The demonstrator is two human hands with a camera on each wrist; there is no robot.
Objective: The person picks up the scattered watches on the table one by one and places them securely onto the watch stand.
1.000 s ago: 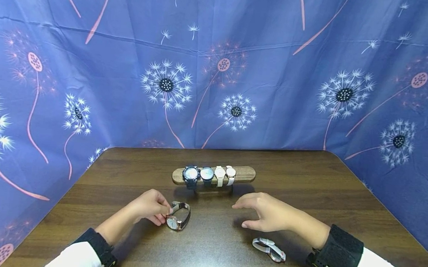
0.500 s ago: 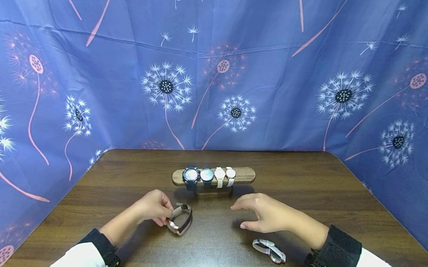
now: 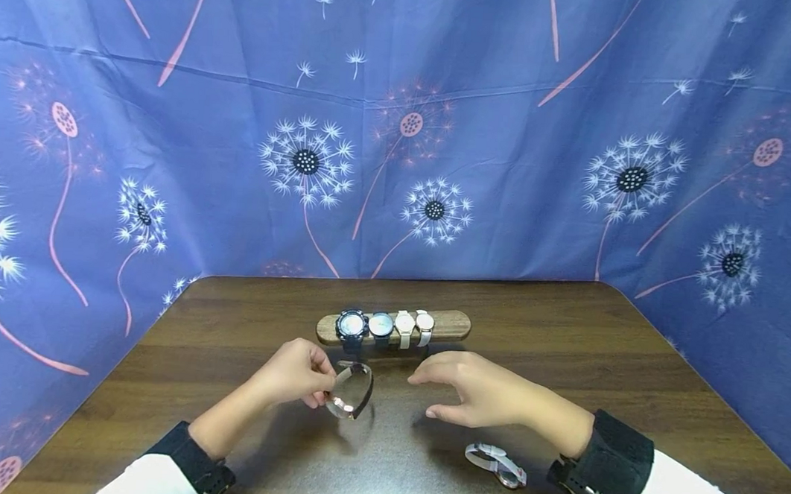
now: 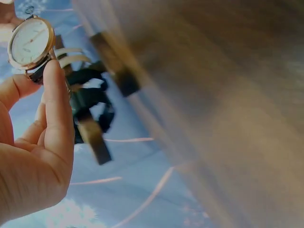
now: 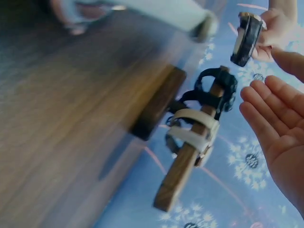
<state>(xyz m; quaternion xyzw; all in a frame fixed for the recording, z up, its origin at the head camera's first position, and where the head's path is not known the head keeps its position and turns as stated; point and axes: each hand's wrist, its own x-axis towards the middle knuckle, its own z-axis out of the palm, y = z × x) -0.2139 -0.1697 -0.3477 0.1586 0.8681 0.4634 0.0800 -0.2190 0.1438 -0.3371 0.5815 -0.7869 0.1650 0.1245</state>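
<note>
My left hand (image 3: 298,374) pinches a wristwatch with a dark strap (image 3: 364,394) between thumb and fingers, held just above the table. In the left wrist view its white dial and rose-gold case (image 4: 32,42) face the camera. The strap is closed in a loop. My right hand (image 3: 471,389) hovers to the right of that watch, fingers extended and thumb apart, holding nothing. Palm and straight fingers (image 5: 280,111) show in the right wrist view. A white-strapped watch (image 3: 495,463) lies on the table below my right hand.
Behind the hands stands a wooden watch stand (image 3: 455,324). It carries two dark watches (image 3: 353,324) on the left and two white-strapped watches (image 3: 405,323) beside them. A blue patterned cloth (image 3: 509,133) hangs behind the brown table (image 3: 252,299).
My left hand has lifted the dark-strapped watch and moved it right and toward the stand, its dial turning from the head camera. My right hand has shifted slightly left.
</note>
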